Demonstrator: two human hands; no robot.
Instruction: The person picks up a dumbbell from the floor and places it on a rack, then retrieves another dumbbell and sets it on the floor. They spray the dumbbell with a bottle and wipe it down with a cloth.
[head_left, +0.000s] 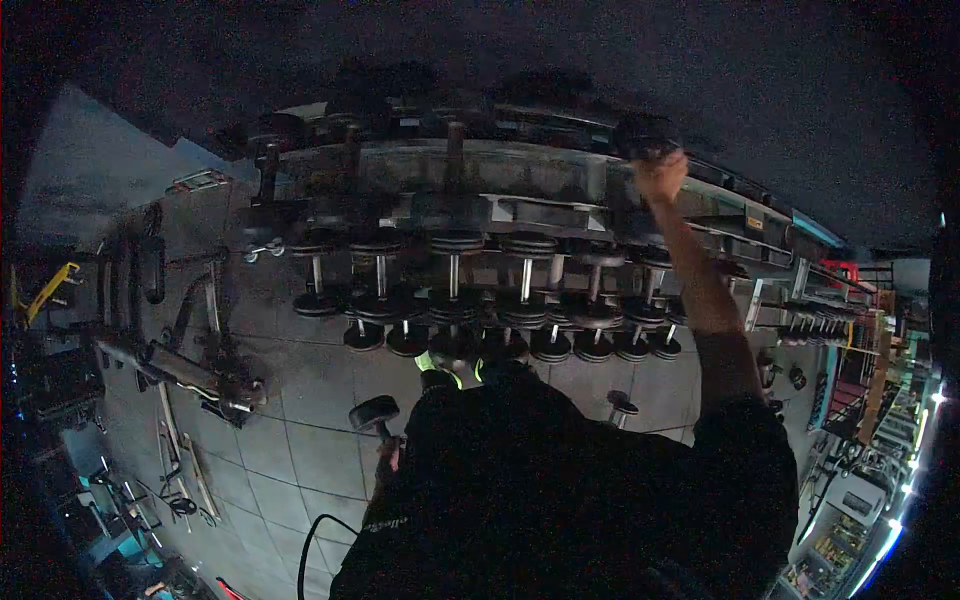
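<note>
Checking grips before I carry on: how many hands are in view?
2. The left hand, held low, grips a dumbbell; the right hand, on an outstretched arm, appears closed on a dark weight. Dim areas could hide others.

In front of the person a rack is stretching sideways, rows of dumbbells resting along it. Toward its right, the right hand is holding one dumbbell; low at the left side, the left hand is holding another dumbbell. Farther left, gym equipment is standing on the floor.
</note>
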